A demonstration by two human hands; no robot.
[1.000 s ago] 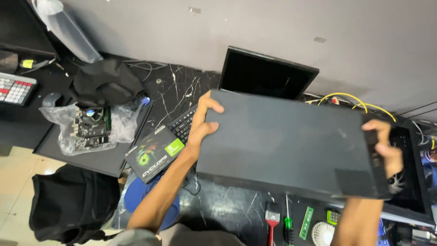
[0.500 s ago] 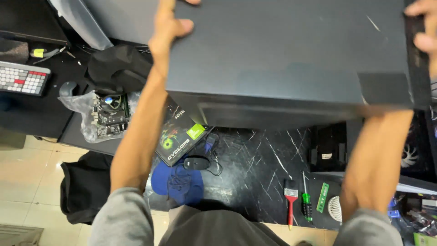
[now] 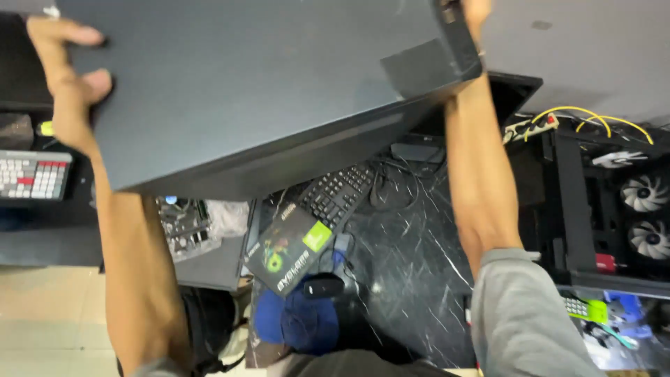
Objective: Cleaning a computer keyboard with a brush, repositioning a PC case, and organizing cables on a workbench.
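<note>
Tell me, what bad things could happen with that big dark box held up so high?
The big dark box is gripped only at its edges by the left hand and right hand, so it might slip. It hangs above the black keyboard and circuit board, which it could crush. It also blocks the view of the desk.

Grey plaster wall [image 3: 579, 49] ran along the top right, evenly lit. Black marble-look desk top with white veins [image 3: 412, 279] filled the middle. A second, plain dark desk [image 3: 42, 234] stood at left, a white-and-red keyboard [image 3: 31, 174] on it. Beige tiled floor [image 3: 49, 314] showed below left. Open black computer case with white fans [image 3: 628, 209] sat at right.
</note>
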